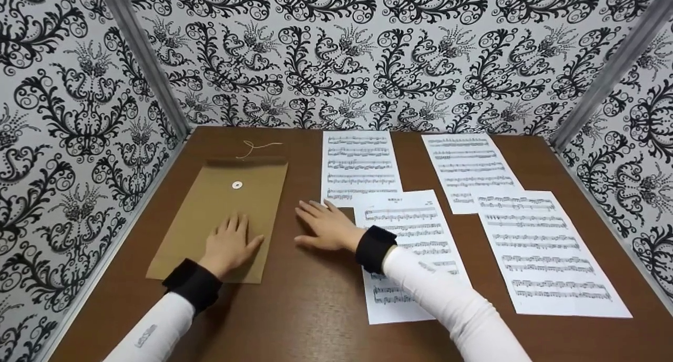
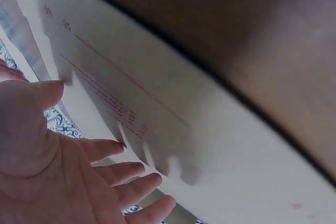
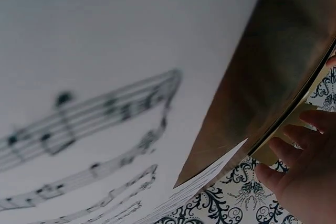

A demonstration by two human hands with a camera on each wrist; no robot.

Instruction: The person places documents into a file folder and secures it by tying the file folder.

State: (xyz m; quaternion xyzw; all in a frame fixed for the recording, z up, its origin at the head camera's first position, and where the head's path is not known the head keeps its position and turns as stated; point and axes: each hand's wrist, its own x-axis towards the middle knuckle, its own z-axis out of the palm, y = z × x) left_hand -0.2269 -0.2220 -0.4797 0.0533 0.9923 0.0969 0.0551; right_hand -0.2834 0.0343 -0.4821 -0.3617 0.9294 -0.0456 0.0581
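Observation:
A brown paper envelope (image 1: 226,204) lies flat at the left of the table, its flap end away from me. A white round button (image 1: 237,184) sits near that end, and a loose string (image 1: 255,145) trails beyond it. My left hand (image 1: 230,244) is over the envelope's lower half, fingers straight and spread. Red printing on the envelope (image 2: 157,77) shows in the left wrist view. My right hand (image 1: 325,226) is palm down between the envelope and the front-left sheet of music (image 1: 405,209), fingers extended, holding nothing. Its forearm crosses that sheet and hides part of it.
Three more sheets of music lie around: one at the back middle (image 1: 360,162), one at the back right (image 1: 470,167), one at the front right (image 1: 552,257). Neighbouring sheets overlap at corners. Patterned walls (image 1: 368,57) enclose the brown table (image 1: 310,309) at the back and sides.

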